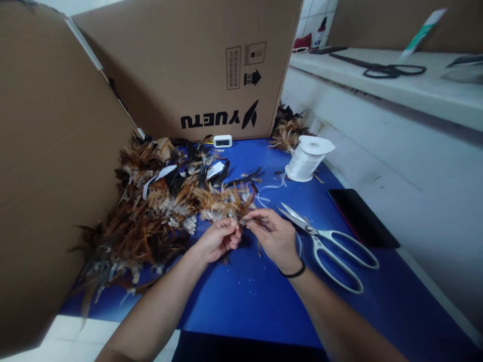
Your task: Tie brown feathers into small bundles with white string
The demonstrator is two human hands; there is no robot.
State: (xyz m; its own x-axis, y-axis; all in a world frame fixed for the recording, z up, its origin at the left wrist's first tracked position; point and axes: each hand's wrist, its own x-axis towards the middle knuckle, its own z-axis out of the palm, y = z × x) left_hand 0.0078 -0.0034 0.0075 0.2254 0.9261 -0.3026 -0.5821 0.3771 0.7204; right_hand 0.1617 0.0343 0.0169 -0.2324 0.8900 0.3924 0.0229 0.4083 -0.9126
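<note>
Close together over the blue table, my two hands work at a small brown and grey feather (242,220). My left hand (219,240) is closed, thumb against the curled fingers, pinching at the feather's base. My right hand (277,240), with a black band at the wrist, is closed too, its fingertips pinching the fluffy part. Just beyond the fingertips lies a bunch of tan feathers (222,200). Large scissors (315,233) lie slightly open to the right of my right hand. Thin white ribbon (268,187) trails from a white spool (306,160) behind them.
A big heap of brown and black feathers (147,221) covers the left side. Cardboard boxes (162,65) wall the left and back. A small white digital clock (222,141), a dark phone-like slab (362,217) and more feathers (287,133) stand around. Black scissors (392,69) rest on the ledge.
</note>
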